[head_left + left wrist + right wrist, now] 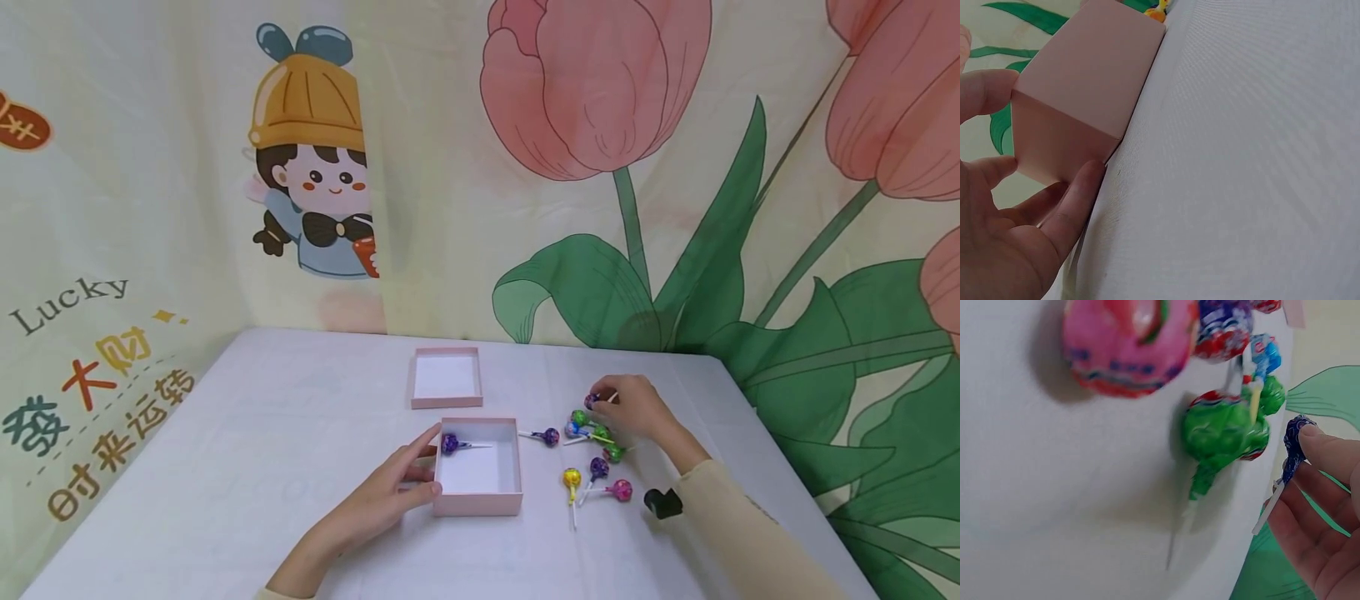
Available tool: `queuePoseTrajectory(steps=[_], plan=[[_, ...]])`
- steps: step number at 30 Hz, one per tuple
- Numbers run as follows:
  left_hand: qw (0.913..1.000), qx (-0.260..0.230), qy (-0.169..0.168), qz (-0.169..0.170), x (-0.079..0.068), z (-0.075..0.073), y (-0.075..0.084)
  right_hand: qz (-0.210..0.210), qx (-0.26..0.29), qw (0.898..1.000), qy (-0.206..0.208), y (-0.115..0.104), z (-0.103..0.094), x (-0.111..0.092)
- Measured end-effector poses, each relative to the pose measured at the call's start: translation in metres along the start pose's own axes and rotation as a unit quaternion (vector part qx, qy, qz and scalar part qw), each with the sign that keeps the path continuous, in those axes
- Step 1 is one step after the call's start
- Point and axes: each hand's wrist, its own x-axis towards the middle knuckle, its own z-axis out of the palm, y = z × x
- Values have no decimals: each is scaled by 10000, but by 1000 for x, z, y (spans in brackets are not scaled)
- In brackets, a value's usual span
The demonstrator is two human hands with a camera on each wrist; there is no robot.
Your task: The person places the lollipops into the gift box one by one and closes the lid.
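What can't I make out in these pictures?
Left wrist view: inside of the pink square cardboard box, hidden by its walls.
Right wrist view: top of the round pink-wrapped lollipop, cut off by the upper edge.
Head view: any print on the round yellow-wrapped lollipop, too small to read.

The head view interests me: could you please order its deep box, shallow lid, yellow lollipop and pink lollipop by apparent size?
1. Deep box
2. Shallow lid
3. Yellow lollipop and pink lollipop, too alike to rank
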Motion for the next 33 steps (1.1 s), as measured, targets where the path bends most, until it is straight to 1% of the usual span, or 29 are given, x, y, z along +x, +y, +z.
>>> queuePoseTrajectory(steps=[8,12,17,23,30,33], plan=[[10000,20,8,4,0,0,-1,-450,89,9989,61,-26,-8,-1],[10000,14,-9,55,0,-1,0,-503,168,9986,49,-42,-10,-3],[10000,35,-8,23,0,0,-1,-604,274,9978,42,-64,-10,-4],[9999,55,47,-72,0,2,-2,-890,550,9945,-43,-92,-9,-8],[10000,74,50,-22,0,2,-2,-1199,718,9901,-98,-116,-4,-7],[9999,77,55,-40,0,2,-2,-1224,758,9895,-149,-126,0,-6]])
